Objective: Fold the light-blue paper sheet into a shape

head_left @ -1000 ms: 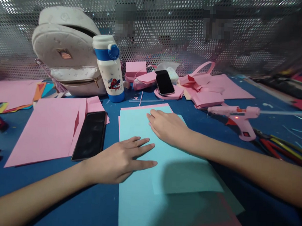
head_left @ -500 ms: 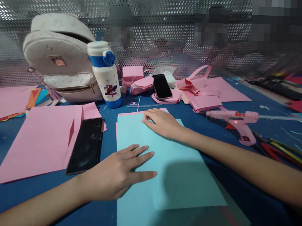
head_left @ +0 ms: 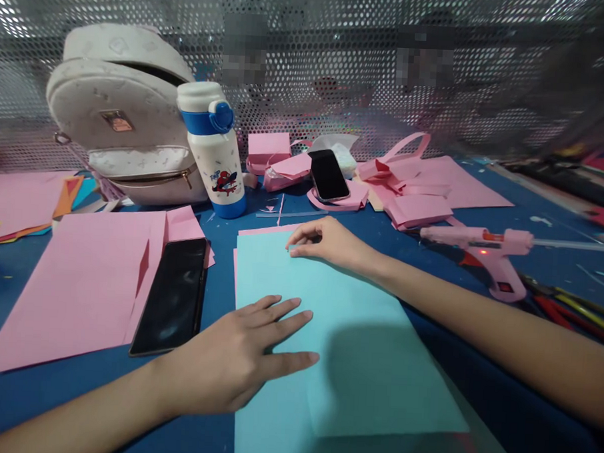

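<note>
Light-blue paper point(head_left: 348, 309) is pinned on the table point(head_left: 220, 263) by the left hand point(head_left: 241, 357), fingers spread, nothing gripped; aligning, apparently. Right hand point(head_left: 338, 245) half-curled over it, grip unclear; it should probably be kept steady next

Your blue paper point(head_left: 268, 425) runs off the bottom edge and hides most of a pink sheet point(head_left: 270, 230). You can't tell whether your right hand point(head_left: 334, 242) pinches any. The pliers point(head_left: 585, 311) are cut off rightward.

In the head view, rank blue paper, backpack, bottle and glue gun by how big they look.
1. Blue paper, running out of frame at the bottom
2. Backpack
3. Bottle
4. Glue gun
</note>
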The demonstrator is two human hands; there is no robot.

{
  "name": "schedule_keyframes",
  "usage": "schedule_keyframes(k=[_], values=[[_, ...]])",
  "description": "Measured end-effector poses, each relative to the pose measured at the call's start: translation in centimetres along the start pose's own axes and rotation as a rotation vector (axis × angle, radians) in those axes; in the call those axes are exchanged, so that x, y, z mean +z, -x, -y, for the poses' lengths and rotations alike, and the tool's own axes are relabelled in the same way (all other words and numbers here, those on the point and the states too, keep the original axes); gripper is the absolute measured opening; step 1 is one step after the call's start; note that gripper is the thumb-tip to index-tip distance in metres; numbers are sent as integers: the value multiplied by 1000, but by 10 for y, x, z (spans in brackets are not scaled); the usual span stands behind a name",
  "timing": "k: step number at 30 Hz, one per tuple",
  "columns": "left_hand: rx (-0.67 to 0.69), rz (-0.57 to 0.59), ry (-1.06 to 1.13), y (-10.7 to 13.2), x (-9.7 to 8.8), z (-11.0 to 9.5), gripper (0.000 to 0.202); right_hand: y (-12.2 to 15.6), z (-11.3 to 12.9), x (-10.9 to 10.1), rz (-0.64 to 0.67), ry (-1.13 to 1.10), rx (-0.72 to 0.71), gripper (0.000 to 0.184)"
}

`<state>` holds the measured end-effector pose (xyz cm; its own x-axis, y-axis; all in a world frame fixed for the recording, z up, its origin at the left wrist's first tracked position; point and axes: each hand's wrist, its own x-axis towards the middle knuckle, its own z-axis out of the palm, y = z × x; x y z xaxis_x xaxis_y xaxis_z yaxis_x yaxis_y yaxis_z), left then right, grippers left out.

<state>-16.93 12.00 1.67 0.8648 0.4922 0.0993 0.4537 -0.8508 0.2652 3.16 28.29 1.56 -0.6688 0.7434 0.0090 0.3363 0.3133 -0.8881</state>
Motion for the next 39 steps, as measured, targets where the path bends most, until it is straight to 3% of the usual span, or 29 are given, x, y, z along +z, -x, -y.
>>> schedule_keyframes(k=[5,8,11,13,17,23,28,39], values=[[-73,-50,13,2,3,0,60,3,0,4,-18,11,-44,21],[-255,-260,114,-1,3,2,52,5,4,7,-13,-26,-78,19],[-537,-558,496,-7,0,5,31,9,11,13,-20,-93,-118,20],[-661,-664,842,-12,-2,8,25,14,18,18,-19,-144,-152,20],[-698,-625,1311,-20,-7,8,34,27,32,29,15,-241,-207,15],[-696,-554,1544,-20,-10,5,43,39,43,36,24,-274,-230,15],[-673,-537,1577,-19,-10,7,47,41,45,38,12,-248,-244,14],[-663,-569,1473,-21,-11,5,33,45,48,43,-30,-198,-368,6]])
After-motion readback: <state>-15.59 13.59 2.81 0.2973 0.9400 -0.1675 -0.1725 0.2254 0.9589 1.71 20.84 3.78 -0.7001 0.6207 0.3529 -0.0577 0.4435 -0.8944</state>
